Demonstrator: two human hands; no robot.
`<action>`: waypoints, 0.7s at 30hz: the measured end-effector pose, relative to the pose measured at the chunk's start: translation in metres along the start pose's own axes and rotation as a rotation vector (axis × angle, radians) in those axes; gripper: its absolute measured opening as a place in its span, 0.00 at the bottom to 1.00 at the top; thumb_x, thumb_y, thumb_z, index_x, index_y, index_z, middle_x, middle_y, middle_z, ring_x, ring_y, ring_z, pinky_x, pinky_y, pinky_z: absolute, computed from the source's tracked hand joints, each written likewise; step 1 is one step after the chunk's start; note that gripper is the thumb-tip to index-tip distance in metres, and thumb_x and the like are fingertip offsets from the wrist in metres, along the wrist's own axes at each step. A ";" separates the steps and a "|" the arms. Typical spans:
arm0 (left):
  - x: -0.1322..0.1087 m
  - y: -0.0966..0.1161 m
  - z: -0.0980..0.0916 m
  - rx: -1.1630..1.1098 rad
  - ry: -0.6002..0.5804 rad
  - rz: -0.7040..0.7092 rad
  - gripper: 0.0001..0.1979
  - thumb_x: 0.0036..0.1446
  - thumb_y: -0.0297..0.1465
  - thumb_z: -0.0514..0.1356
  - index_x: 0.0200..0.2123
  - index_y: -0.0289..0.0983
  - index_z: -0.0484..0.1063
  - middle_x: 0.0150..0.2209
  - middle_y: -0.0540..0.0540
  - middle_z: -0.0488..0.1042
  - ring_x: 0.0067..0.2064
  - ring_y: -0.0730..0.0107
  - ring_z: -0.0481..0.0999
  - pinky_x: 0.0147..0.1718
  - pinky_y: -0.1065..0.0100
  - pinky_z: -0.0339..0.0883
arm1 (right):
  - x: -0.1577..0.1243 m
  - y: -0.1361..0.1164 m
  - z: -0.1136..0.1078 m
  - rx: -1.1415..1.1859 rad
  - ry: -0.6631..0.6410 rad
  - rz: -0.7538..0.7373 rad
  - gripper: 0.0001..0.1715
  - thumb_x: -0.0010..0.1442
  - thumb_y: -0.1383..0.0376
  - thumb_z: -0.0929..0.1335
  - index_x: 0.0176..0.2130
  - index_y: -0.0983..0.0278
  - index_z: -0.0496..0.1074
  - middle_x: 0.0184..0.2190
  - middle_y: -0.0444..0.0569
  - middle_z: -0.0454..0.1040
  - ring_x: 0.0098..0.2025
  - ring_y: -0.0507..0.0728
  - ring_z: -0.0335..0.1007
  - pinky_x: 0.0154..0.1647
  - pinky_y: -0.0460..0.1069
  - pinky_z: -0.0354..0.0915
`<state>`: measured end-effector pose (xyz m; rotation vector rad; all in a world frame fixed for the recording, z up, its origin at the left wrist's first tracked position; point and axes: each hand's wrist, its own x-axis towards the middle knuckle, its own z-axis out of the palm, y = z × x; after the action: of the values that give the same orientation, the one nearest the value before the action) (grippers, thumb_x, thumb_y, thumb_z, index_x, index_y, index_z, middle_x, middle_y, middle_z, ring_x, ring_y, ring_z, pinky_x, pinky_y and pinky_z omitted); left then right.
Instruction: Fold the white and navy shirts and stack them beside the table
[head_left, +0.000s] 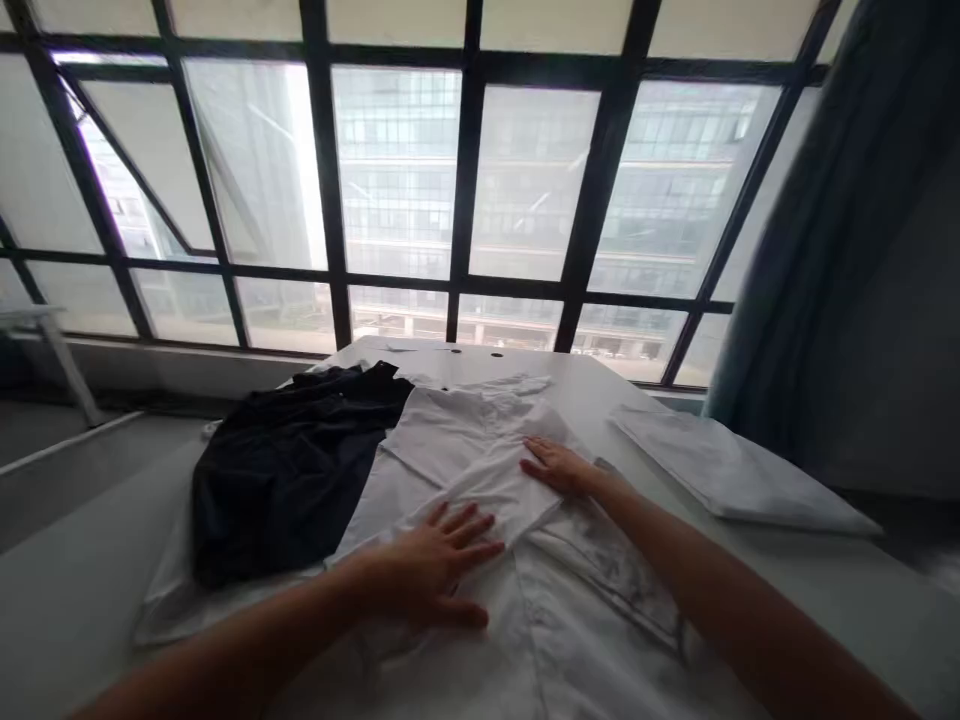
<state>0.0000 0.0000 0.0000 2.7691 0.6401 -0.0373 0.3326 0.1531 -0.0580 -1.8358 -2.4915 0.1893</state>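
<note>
A white button-up shirt (457, 450) lies spread and partly folded on a white table (465, 365). My left hand (439, 565) rests flat on the fabric near a folded layer, fingers spread. Farther up and to the right, my right hand (559, 468) lies palm down on the same folded layer, holding nothing. Left of the shirt sits a crumpled black garment (285, 470), its edge touching the white cloth. Neither hand touches it.
A flat folded white cloth or packet (727, 470) lies at the table's right side. Beyond the table's far edge is a large black-framed window (397, 180), with a dark curtain (795, 230) at right. A grey floor (90, 470) shows at left.
</note>
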 end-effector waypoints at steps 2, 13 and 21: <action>-0.001 -0.003 0.004 -0.032 0.037 0.033 0.41 0.61 0.57 0.48 0.69 0.43 0.46 0.70 0.39 0.39 0.70 0.43 0.34 0.64 0.38 0.27 | 0.013 0.015 -0.001 -0.004 0.023 0.070 0.49 0.64 0.39 0.49 0.69 0.69 0.48 0.70 0.51 0.44 0.71 0.59 0.38 0.69 0.53 0.38; 0.010 -0.034 -0.003 -0.127 0.196 -0.131 0.32 0.68 0.48 0.43 0.67 0.36 0.54 0.68 0.42 0.52 0.69 0.60 0.48 0.66 0.59 0.46 | 0.052 0.015 -0.028 -0.087 0.022 0.323 0.37 0.69 0.51 0.51 0.69 0.66 0.47 0.71 0.54 0.41 0.72 0.61 0.34 0.68 0.65 0.35; 0.009 -0.048 0.004 -0.004 0.095 -0.234 0.39 0.64 0.54 0.44 0.69 0.35 0.46 0.70 0.38 0.36 0.71 0.52 0.35 0.67 0.51 0.35 | 0.012 -0.050 -0.001 0.055 0.041 -0.279 0.45 0.65 0.39 0.50 0.70 0.61 0.46 0.71 0.49 0.42 0.71 0.59 0.36 0.70 0.55 0.35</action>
<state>-0.0121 0.0437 -0.0182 2.6904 0.9853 0.0461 0.2819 0.1503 -0.0519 -1.4365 -2.6470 0.2042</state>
